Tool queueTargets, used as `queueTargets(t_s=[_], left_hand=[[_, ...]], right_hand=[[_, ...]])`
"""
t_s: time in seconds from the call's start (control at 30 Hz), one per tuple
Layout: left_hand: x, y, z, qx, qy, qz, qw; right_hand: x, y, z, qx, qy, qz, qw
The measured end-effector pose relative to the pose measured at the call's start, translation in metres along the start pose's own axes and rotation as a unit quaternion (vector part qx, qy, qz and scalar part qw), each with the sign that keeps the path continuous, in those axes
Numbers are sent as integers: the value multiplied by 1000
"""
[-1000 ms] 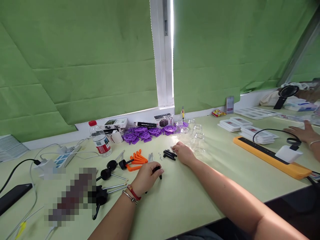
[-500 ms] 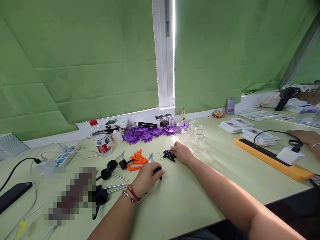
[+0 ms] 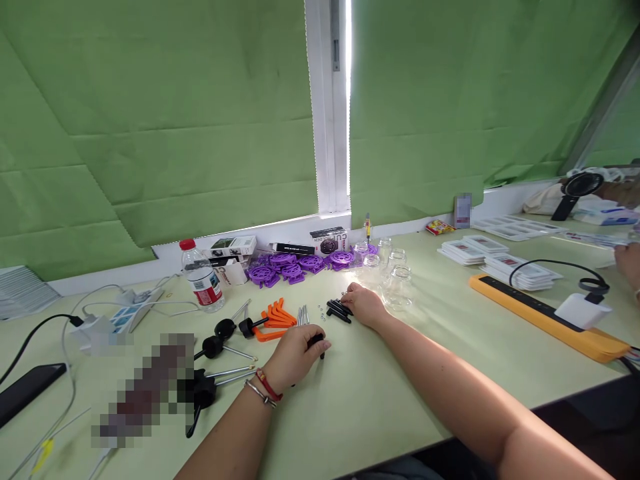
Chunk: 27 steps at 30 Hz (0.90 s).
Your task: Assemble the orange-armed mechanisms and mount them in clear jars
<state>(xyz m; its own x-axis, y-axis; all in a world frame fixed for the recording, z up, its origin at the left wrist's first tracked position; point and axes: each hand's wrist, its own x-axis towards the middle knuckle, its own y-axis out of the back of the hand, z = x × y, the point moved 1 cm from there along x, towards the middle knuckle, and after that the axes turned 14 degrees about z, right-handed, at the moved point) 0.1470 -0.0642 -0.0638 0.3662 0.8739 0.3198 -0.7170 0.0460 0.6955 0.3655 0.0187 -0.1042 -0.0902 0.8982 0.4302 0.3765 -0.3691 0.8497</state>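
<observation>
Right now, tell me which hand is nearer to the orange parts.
Left. The left hand is just on the near side of the orange parts; the right hand is farther off, to their right.

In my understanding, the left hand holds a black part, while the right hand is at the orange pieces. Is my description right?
Not quite: the right hand is at the small black pieces, not at the orange pieces, as the head view shows. The left hand does hold a black part.
</observation>
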Motion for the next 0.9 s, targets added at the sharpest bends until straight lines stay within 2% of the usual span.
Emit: queueTargets(t_s=[0.33, 0.5, 0.9], left_hand=[[0, 0, 1, -12, 10, -5, 1000], [1, -2, -2, -34, 25, -14, 999], [0, -2, -4, -36, 18, -14, 999]], right_hand=[[-1, 4, -2, 5, 1, -1, 1000], [-1, 1, 5, 31, -7, 21, 999], [-3, -5, 16, 67, -15, 17, 997]])
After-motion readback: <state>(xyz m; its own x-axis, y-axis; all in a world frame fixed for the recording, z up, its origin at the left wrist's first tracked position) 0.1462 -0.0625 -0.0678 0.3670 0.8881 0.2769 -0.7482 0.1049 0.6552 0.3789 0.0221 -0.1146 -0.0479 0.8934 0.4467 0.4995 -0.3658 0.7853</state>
